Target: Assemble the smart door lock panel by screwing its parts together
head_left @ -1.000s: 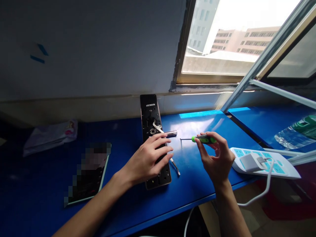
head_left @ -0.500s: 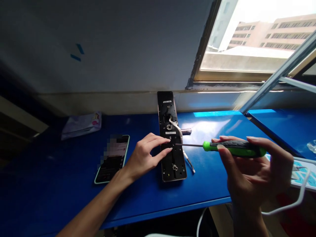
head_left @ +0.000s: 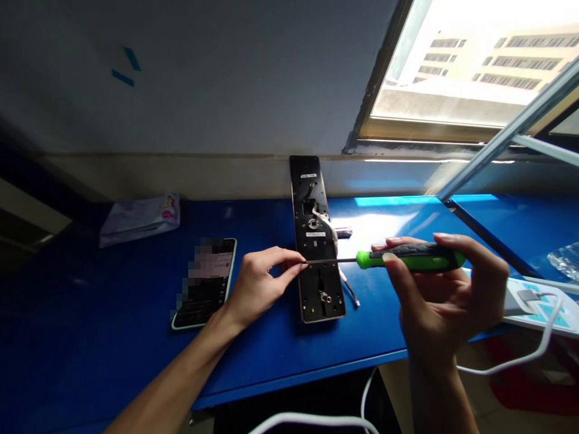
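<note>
A green-and-black screwdriver (head_left: 414,258) lies nearly level in my right hand (head_left: 446,301), whose fingers are wrapped round the handle. Its thin shaft points left across a long black metal panel (head_left: 322,278), seemingly a door lock plate. At the shaft's tip, the thumb and fingertips of my left hand (head_left: 260,280) are pinched together. Any small part between those fingertips is too small to make out. From the panel, which leans back toward the wall, a white-wrapped cable (head_left: 333,234) comes out and hangs over its right side to a small connector (head_left: 357,303).
Left of the panel a phone (head_left: 212,295) lies on the blue table (head_left: 266,361). A pale packet (head_left: 140,218) is near the wall. Behind the cable sits a short metallic cylinder (head_left: 344,232). At right are a white power strip (head_left: 538,304) with a charger, a metal bar (head_left: 493,147) and clear plastic (head_left: 565,262).
The screwdriver has moved left, bringing its tip to my left hand. My left fingertips, apart before, have closed together at the tip. The view has shifted slightly.
</note>
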A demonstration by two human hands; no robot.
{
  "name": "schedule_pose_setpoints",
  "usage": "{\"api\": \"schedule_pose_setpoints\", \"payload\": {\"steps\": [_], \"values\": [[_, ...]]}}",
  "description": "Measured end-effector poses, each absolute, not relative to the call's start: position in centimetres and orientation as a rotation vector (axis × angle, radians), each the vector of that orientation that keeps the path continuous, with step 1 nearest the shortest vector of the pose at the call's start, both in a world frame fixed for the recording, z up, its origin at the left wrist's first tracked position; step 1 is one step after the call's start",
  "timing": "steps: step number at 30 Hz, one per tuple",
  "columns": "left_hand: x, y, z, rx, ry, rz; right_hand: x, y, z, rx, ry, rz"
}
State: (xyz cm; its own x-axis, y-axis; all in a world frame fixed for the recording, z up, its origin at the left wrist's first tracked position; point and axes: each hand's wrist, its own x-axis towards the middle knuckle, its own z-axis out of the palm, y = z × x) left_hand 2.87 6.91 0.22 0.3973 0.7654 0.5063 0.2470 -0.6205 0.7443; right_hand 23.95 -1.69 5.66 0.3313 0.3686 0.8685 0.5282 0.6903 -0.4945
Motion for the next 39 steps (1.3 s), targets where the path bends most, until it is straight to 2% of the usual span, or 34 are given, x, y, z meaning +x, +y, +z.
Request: {"api": "schedule_pose_setpoints", "payload": {"steps": [6,19,28,33,39], "values": [[3.1,6.8,0.5,1.775,0.856,1.171,24.6,-1.3,5.0,-0.835,-1.165,-0.049],[3.0,6.4,1.2,2.014,0.695,1.317,25.4,-2.1,4.6,-0.951,-0.939,0.134],[2.9,5.9,1.4,2.050,0.589,1.313,26.0,-1.6,4.4,-1.081,-0.662,0.442],[2.8,5.7,1.1,2.142,0.615,1.405,25.8,-1.5,3.9,-1.143,-0.570,0.433],[2.8,5.6,0.6,2.281,0.520,1.379,25.3,-2.0,4.3,-1.121,-0.712,0.304]]}}
